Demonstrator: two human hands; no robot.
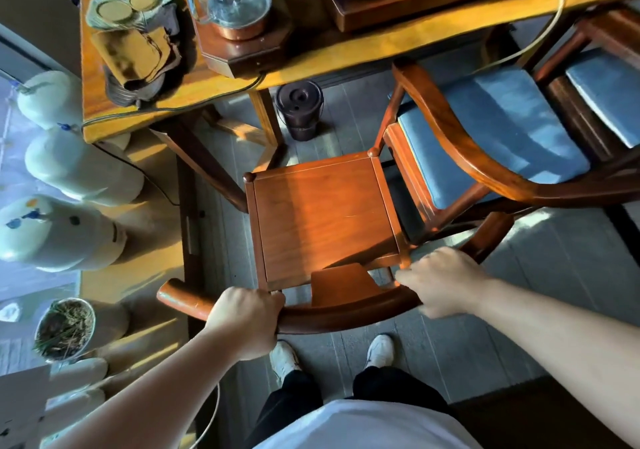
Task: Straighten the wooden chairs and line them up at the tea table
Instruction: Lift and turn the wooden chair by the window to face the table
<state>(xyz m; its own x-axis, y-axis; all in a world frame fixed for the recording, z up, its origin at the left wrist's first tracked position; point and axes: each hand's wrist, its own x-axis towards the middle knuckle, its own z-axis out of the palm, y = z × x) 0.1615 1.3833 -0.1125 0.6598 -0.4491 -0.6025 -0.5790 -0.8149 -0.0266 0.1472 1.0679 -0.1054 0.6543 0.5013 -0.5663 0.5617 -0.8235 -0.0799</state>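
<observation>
Sunlight falls across grey floor planks (pixel 540 251) under the yellow worktop (pixel 346 55); left grip (pixel 247 324) and right grip (pixel 441 280) clasp the bare chair's (pixel 322 216) curved back; no writing legible

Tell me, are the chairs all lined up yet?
Not yet. The blue-cushioned chair already sits tucked at the tea table. The left hand and right hand grip the bare wooden chair, standing back from the table. It needs pushing in alongside.

Head view, steeply downward, close.
</observation>
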